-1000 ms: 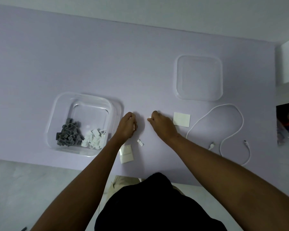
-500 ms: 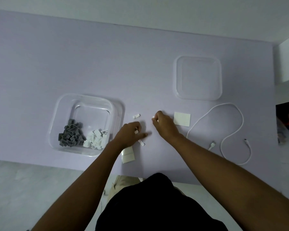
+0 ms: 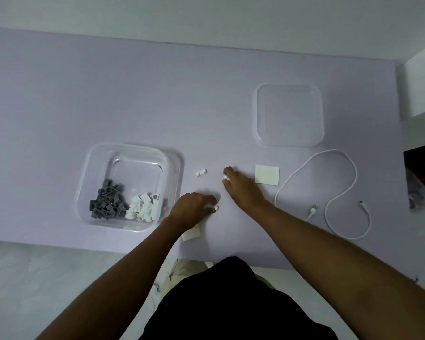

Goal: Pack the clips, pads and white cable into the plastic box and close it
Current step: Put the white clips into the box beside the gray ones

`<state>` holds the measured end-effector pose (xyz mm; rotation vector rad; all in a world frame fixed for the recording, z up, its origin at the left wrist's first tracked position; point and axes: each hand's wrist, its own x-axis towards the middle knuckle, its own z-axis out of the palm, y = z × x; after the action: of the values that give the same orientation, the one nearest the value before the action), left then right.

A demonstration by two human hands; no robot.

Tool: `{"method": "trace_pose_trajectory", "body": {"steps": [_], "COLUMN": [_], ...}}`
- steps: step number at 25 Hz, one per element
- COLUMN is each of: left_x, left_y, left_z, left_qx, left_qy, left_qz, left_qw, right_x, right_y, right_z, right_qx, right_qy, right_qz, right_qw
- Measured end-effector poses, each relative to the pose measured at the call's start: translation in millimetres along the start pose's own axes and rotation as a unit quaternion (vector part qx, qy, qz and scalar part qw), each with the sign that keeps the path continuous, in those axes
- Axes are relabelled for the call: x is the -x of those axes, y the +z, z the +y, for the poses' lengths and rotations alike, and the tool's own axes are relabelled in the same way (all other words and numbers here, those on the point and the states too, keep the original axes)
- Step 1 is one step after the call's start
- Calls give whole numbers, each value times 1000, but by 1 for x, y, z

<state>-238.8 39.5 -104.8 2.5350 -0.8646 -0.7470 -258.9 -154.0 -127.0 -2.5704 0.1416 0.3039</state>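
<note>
1. Step in hand, as judged: the last loose white clips are being gathered off the lilac bench point(image 3: 108, 94) for the plastic box point(image 3: 129, 185).
2. Left hand point(image 3: 193, 209): grip curled nearly shut, a white clip point(image 3: 216, 207) pinched at the fingertips, just right of the box.
3. Right hand point(image 3: 242, 185): grip closed on another white clip point(image 3: 225, 177) at the fingertips.
4. One stray clip point(image 3: 201, 172) is left lying between box and right hand; it should be collected in the same pass.
5. Clips are best released low over the box, so none bounce out.
6. Box: clear, square, open; grey clips point(image 3: 107, 203) piled at its near left, white clips point(image 3: 144, 207) beside them.
7. Pads: one pad point(image 3: 267, 174) just right of the right hand, a second pad point(image 3: 191, 233) partly hidden under the left wrist.
8. White cable point(image 3: 329, 187) lies loosely looped at near right, both plugs free; coiling before packing is advised.
9. Lid point(image 3: 288, 114) lies far right, well apart from the box.
</note>
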Motion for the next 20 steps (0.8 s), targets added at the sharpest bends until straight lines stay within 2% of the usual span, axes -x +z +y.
{"method": "trace_pose_trajectory", "body": {"steps": [3, 5, 11, 15, 18, 20], "left_x": [3, 2, 7, 2, -5, -11], "left_y": [6, 9, 2, -13, -17, -19], "left_z": [6, 6, 9, 5, -3, -7], "left_qx": [-26, -29, 57, 181, 194, 167], "left_qy": [77, 98, -35, -117, -146, -172], "left_qz": [-5, 4, 47, 117, 116, 113], "left_qw": [997, 995, 997, 969, 963, 964], "right_x": [1, -1, -1, -3, -3, -1], "right_y": [0, 3, -2, 4, -5, -12], "right_z": [1, -1, 2, 5, 6, 2], "right_qx": [12, 21, -51, -26, -150, -244], "right_qy": [8, 19, 52, 38, 78, 119], "right_qz": [-4, 1, 13, -4, -28, -53], "right_qw": [1000, 1000, 997, 999, 985, 961]}}
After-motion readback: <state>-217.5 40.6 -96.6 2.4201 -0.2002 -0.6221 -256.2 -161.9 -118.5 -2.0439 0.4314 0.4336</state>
